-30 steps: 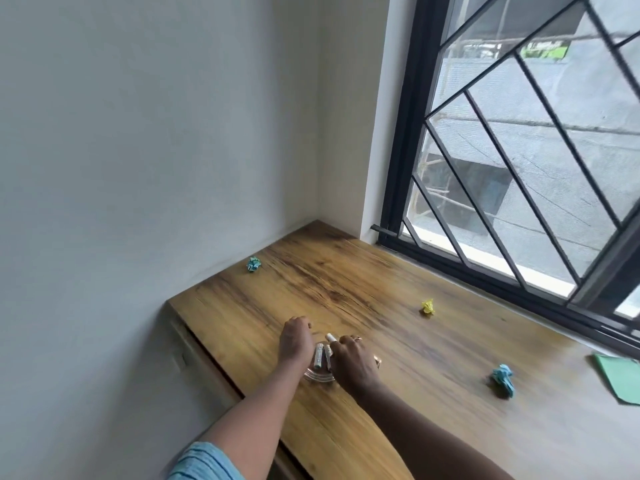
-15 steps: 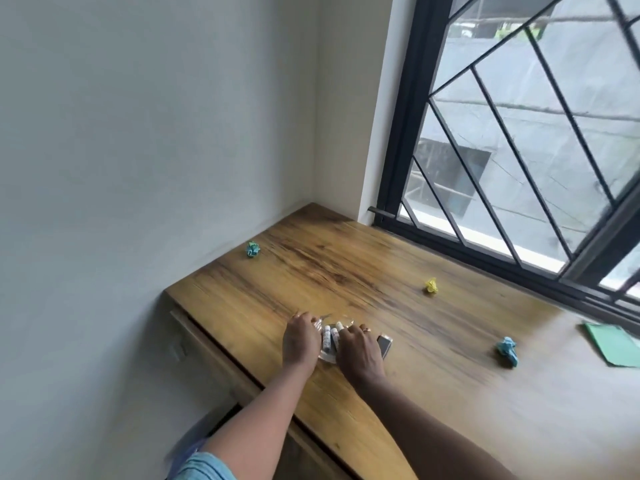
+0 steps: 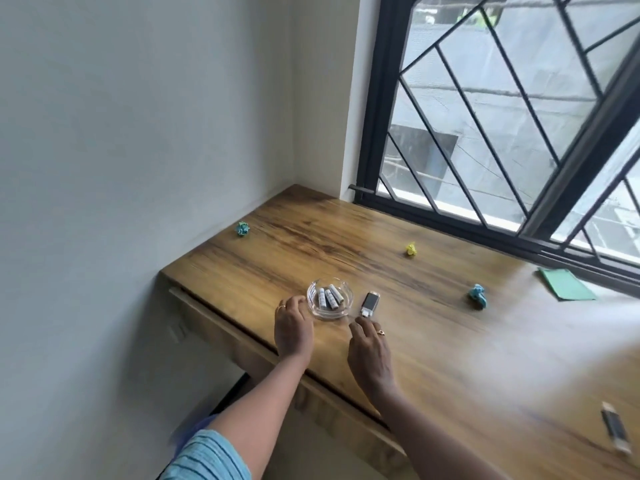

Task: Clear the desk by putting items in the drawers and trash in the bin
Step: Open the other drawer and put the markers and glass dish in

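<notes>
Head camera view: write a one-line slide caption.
Left hand at the rim of a glass dish holding three batteries, right hand near a flash drive, three crumpled paper balls on the desk.

Both forearms are bare and enter from the bottom edge, reaching forward over the near edge of the surface (image 3: 346,244).

The left arm has a blue striped sleeve (image 3: 207,457) at the upper arm, and the forearm angles up and to the right. The left hand (image 3: 293,329) is palm down, knuckles up, fingers curled. The fingertips are at the near-left rim of the glass dish (image 3: 350,299); grip or mere contact cannot be told. It wears a ring (image 3: 282,307).

The right hand (image 3: 370,348) is palm down, just right of the left and apart from it. Its fingers are loosely curled, pointing forward and down, and hold nothing. It wears a finger ring (image 3: 380,332). The forearm runs off towards the bottom right.
</notes>
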### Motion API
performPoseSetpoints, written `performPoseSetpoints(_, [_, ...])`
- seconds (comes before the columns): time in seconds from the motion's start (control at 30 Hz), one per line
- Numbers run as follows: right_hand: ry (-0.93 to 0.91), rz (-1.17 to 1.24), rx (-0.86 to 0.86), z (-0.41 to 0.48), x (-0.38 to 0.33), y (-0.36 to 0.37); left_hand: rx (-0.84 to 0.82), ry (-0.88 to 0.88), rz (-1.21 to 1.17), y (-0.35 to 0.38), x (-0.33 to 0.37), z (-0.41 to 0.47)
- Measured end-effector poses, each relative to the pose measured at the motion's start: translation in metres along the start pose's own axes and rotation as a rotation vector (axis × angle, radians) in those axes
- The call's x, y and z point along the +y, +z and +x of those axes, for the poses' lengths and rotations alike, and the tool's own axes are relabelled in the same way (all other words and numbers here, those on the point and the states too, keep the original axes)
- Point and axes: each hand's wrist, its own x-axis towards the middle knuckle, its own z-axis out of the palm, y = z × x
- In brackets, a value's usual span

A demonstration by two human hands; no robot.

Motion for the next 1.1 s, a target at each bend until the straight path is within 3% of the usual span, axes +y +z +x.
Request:
performPoseSetpoints(0.2, [0.032,-0.045,0.056,-0.071,-0.013,-0.012,0.019,-0.071,-0.09,-0.029,-0.03,-0.046])
performPoseSetpoints(0.33, [0.066,-0.068,0.043,-0.12,-0.038,-0.001,-0.066,-0.104,0.007,-0.058,-0.059,-0.085])
performPoseSetpoints(0.47, [-0.073,-0.007,-0.032,-0.157,-0.072,0.004,-0.251,-0.498,-0.1,-0.079,-0.091,-0.103])
performPoseSetpoints(0.53, [0.13,0.137,-0.218,-0.162,-0.083,0.013,-0.314,-0.74,-0.24,-0.084,-0.106,-0.102])
performPoseSetpoints(0.6, [0.738,0.57,-0.43,-0.158,-0.094,0.023,-0.391,-0.96,-0.456,-0.082,-0.118,-0.096])
performPoseSetpoints(0.63, [1.066,0.896,-0.386,-0.152,-0.098,0.029,-0.418,-1.034,-0.562,-0.079,-0.122,-0.091])
performPoseSetpoints(0.67, [1.33,1.194,-0.232,-0.145,-0.099,0.038,-0.444,-1.082,-0.641,-0.077,-0.122,-0.087])
performPoseSetpoints(0.7, [1.528,1.44,-0.046,-0.139,-0.1,0.046,-0.474,-1.116,-0.703,-0.071,-0.125,-0.081])
performPoseSetpoints(0.77, [1.733,1.74,0.218,-0.13,-0.097,0.062,-0.518,-1.178,-0.807,-0.059,-0.129,-0.069])
performPoseSetpoints(0.9, [1.829,1.915,0.44,-0.12,-0.099,0.092,-0.494,-1.32,-0.914,-0.044,-0.143,-0.045])
performPoseSetpoints(1.0, [1.822,2.001,0.611,-0.112,-0.103,0.105,-0.479,-1.355,-0.915,-0.033,-0.151,-0.031])
performPoseSetpoints(1.1, [1.808,2.043,0.732,-0.106,-0.101,0.115,-0.431,-1.427,-1.074,-0.019,-0.166,-0.02])
